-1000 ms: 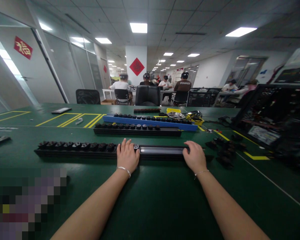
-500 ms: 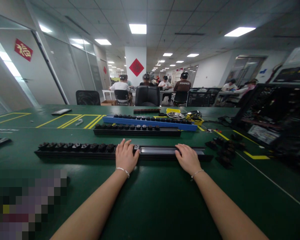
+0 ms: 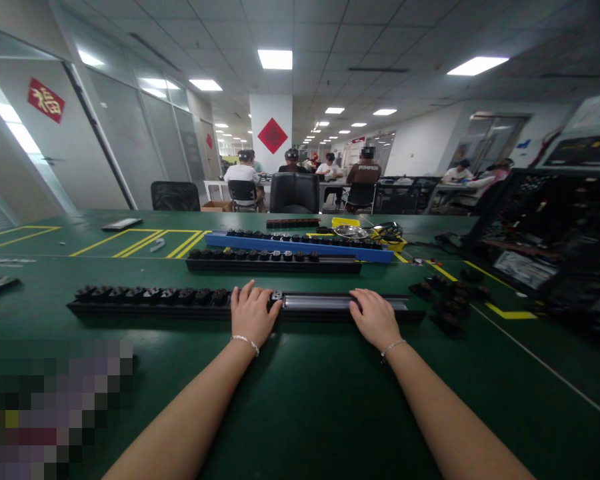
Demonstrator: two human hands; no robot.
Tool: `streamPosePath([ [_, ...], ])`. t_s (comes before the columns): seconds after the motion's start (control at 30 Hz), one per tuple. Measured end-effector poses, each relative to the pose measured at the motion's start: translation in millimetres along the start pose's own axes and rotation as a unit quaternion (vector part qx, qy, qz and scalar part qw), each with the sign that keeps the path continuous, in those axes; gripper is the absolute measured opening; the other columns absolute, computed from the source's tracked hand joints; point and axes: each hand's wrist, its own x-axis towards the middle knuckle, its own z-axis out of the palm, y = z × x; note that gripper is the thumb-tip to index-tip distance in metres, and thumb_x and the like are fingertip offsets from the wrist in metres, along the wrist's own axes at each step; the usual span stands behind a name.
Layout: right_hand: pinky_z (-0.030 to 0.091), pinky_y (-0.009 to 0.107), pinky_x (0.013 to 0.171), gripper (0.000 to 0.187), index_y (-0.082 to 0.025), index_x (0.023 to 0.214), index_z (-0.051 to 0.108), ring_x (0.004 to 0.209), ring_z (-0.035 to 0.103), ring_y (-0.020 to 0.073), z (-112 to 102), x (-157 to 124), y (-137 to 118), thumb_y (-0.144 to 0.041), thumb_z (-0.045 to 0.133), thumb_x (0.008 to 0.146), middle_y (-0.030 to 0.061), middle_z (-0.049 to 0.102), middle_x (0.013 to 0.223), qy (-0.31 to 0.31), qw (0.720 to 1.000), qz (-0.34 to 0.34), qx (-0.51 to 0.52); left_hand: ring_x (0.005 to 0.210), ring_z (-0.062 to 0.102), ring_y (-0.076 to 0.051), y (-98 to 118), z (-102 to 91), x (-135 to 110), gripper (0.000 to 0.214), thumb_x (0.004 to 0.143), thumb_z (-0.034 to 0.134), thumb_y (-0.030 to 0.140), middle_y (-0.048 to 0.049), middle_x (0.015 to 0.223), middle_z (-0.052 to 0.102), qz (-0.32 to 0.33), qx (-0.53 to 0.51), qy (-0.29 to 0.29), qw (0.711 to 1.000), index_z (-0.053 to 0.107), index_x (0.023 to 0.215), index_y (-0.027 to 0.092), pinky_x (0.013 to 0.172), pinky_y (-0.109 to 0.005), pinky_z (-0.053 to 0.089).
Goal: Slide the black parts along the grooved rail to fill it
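Observation:
A long black rail with a silvery inner channel lies across the green table before me. Along its left part sits a row of several small black blocks. My left hand is curled over the rail at the right end of this row, its thumb and fingers around a black block with a pale top. Most of that block is hidden. My right hand grips the rail further right, thumb on the near side and fingers over the top. Bare channel shows between the hands.
Behind lie another black rail with blocks and a blue rail. Loose black parts are heaped right of my rail. An open black computer case stands at the right. A metal dish sits at the back, and people work beyond.
My left hand and the pale-topped block have shifted very slightly right along the rail. My right hand keeps its place on the rail.

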Motion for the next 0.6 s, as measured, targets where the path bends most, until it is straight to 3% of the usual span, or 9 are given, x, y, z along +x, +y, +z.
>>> streamPosePath([
  [0.6,0.033,0.039,0.097,0.038,-0.019,0.113,0.059,0.117,0.045,0.0209,0.9,0.5,0.8,-0.032,0.035,0.085,0.0055,0.057,0.121,0.001,1.0,-0.002,-0.002,0.113,0.05,-0.026,1.5,1.0,0.2,0.031,0.084,0.046,0.038,-0.0095,0.094,0.07,0.037,0.007,-0.017,0.999,0.064,0.102,0.019,0.101,-0.046,0.026],
])
